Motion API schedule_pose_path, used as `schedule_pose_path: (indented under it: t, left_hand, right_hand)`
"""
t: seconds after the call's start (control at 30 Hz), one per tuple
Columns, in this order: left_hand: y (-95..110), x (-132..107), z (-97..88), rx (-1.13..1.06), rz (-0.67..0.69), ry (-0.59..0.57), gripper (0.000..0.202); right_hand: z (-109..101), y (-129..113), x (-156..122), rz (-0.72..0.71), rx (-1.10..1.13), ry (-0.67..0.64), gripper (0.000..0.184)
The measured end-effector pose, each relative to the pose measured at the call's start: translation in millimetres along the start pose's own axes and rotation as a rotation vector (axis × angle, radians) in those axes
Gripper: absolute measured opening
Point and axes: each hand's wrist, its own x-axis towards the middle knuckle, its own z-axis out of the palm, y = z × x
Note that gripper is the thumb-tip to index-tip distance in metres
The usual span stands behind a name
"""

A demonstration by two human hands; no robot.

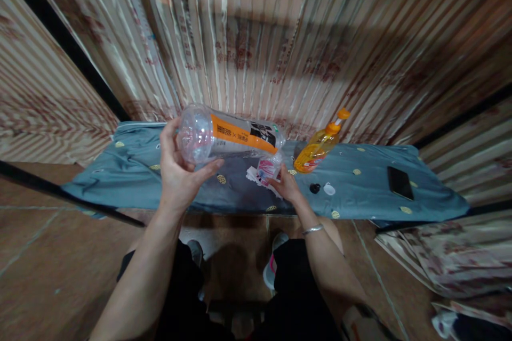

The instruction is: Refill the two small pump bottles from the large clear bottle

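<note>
The left hand (176, 170) was wrapped around the base end of a large clear plastic bottle (244, 136) with an orange-and-black label, just left of the frame's centre. Its long axis ran nearly level across the picture, base toward the left, neck toward the right and dipping slightly. The right hand (287, 184), right of centre, gripped a small clear bottle with a pink label (267, 169), which sat at a slant just below the large bottle's neck end. The relation that mattered lay there: the two necks came close together, and the right hand was much nearer to that spot than the left. Whether the mouths touched could not be told. An orange liquid-soap bottle (316, 150) leaned to the right of them, near the right hand, while a black cap (314, 188) and a white cap (329, 188) lay below it on the blue-green cloth (364, 197).
</note>
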Motion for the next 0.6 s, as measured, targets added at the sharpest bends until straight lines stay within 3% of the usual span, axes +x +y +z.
schedule_pose_path:
  t: [0.6]
  left_hand:
    - [3.0,-0.1,5.3,-0.074,-0.055,0.074,0.096]
  right_hand:
    - [-2.4,-0.6,-0.4,-0.018,-0.068,-0.008,0.044]
